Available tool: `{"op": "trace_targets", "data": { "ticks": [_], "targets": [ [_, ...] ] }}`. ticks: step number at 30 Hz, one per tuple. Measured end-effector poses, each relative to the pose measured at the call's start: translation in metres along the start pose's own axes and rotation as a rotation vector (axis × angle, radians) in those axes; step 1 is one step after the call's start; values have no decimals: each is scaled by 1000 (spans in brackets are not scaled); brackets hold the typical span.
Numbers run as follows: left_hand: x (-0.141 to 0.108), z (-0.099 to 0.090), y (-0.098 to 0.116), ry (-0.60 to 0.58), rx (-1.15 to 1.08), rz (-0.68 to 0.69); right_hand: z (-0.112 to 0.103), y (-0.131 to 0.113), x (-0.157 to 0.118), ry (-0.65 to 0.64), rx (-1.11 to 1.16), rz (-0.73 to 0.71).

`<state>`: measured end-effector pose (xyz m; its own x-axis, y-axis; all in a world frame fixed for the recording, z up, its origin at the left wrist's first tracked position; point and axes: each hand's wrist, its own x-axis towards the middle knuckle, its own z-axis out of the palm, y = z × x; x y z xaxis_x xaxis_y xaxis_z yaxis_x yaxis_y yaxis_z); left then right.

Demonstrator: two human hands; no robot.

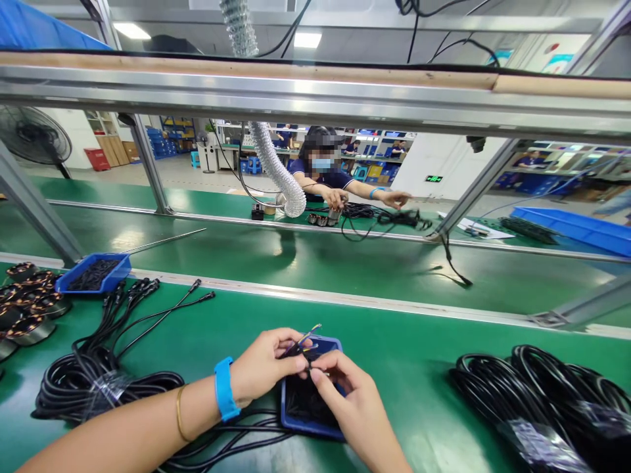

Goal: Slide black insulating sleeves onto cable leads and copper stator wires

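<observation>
My left hand (263, 368), with a blue band at its wrist, is closed on a black cable whose thin yellow and blue wires (310, 335) stick up past the fingers. My right hand (350, 394) meets it fingertip to fingertip. Thumb and forefinger pinch something small and dark there, mostly hidden by the fingers. Both hands are over a blue bin (310, 427) holding small black pieces. Black cables (246, 433) run beneath my left forearm and beside the bin.
A tied black cable coil (64, 387) lies left, near copper-wound rings (32, 328) and a small blue tray (123, 266). More cable coils (497, 394) lie right. A metal rail (276, 293) crosses behind. Opposite, a masked co-worker (320, 171) reaches over black cables. A silver duct (271, 157) hangs down.
</observation>
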<state>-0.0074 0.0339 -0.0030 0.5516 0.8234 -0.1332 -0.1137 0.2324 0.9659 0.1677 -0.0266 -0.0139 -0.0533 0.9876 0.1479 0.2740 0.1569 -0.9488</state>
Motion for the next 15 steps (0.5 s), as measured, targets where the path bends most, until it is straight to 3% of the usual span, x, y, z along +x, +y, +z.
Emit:
{"op": "trace_targets", "data": {
  "ticks": [3, 4, 8, 12, 15],
  "targets": [
    [2, -7, 3, 7, 17, 17, -12, -8, 0, -278, 71, -122],
    [2, -10, 5, 18, 29, 11, -15, -8, 1, -307, 52, -136],
    [3, -16, 6, -13, 25, -52, -12, 1, 9, -74, -415, -109],
    [2, -15, 5, -100, 48, -81, -3, 10, 12, -244, -736, -219],
    [1, -15, 7, -129, 93, -75, 2, 16, 12, -238, -870, -276]
  ]
}}
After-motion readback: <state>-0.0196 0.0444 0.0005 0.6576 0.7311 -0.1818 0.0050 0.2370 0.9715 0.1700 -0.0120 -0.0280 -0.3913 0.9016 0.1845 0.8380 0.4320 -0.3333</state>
